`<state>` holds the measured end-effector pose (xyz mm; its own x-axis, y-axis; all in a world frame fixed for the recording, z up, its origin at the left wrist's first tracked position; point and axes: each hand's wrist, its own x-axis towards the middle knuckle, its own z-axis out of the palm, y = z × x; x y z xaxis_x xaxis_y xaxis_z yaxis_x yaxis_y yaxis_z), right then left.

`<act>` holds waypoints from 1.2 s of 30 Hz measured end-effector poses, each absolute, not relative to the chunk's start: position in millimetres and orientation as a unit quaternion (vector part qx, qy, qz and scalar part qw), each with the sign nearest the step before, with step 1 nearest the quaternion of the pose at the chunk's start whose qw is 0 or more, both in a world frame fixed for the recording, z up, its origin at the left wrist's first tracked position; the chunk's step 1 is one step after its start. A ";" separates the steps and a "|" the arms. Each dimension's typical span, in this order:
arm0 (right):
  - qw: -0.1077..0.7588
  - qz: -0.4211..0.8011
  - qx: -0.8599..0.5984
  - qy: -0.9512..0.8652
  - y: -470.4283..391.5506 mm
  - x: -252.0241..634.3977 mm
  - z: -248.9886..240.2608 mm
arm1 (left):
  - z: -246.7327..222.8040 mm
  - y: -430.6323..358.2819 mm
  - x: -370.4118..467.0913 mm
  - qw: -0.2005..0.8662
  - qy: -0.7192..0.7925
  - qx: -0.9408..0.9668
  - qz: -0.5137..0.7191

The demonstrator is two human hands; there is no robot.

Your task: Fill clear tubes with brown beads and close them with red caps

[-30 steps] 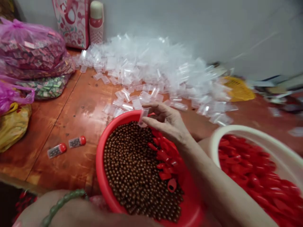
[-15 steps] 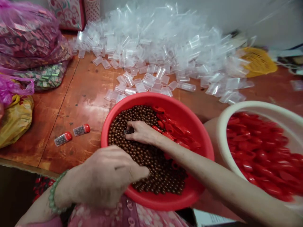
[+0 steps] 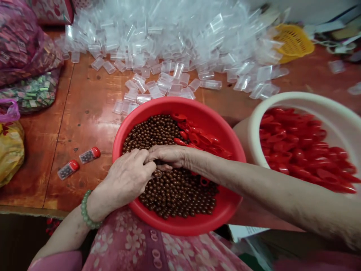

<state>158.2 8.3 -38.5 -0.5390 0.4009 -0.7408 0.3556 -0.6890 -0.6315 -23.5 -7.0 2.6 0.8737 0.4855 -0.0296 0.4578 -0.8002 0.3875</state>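
Note:
Both my hands meet over a red basin (image 3: pixel 180 227) of small brown balls (image 3: pixel 177 192). My left hand (image 3: pixel 128 177), with a green bead bracelet at the wrist, has its fingers closed at the basin's left side. My right hand (image 3: pixel 170 155) reaches in from the right, fingers bent and touching the left ones. Between the fingertips shows the rim of a clear plastic tube (image 3: pixel 157 174); most of it is hidden. Red plastic caps (image 3: pixel 204 139) lie in the basin beside the balls. On the table, left of the basin, are two ball-filled tubes (image 3: pixel 89 155) with red caps.
A white tub (image 3: pixel 255 131) of red caps stands to the right. Clear empty tubes (image 3: pixel 169 41) are heaped at the back of the wooden table (image 3: pixel 84 105). A yellow basket (image 3: pixel 295 41) sits behind, right. Bags of small packets (image 3: pixel 31 88) stand at the left.
My left hand has moved from the basin's near edge up to my right hand, and its fingers have closed. The right hand, with the clear tube, has shifted slightly right. The view has tilted down.

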 end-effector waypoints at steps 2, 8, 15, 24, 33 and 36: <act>0.036 0.787 -0.475 -0.392 5.0 159.3 -36.6 | 3.2 -4.9 -24.6 0.237 0.254 0.936 0.059; 0.102 0.709 -0.491 -0.495 0.5 169.6 -11.8 | 13.3 -0.7 -24.0 0.412 0.256 0.846 0.221; 0.172 0.347 -0.612 -0.690 5.6 217.5 15.3 | 21.3 -6.0 -19.8 0.475 0.305 0.794 0.228; 0.022 0.258 -0.697 -0.668 -8.3 250.4 5.6 | 21.5 0.3 -10.4 0.541 0.349 0.719 0.261; -0.115 0.169 -0.680 -0.705 -4.6 216.3 -10.0 | 26.6 2.8 -2.2 0.673 0.352 0.580 0.293; -0.045 0.196 -0.690 -0.695 -8.8 226.3 -6.4 | 24.8 3.8 -2.9 0.702 0.351 0.544 0.297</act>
<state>226.3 -8.8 -6.4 -0.0431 0.9420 -0.3330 0.9771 -0.0298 -0.2107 -2.9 3.8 24.8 0.5779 0.7983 -0.1695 -0.0352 0.2319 0.9721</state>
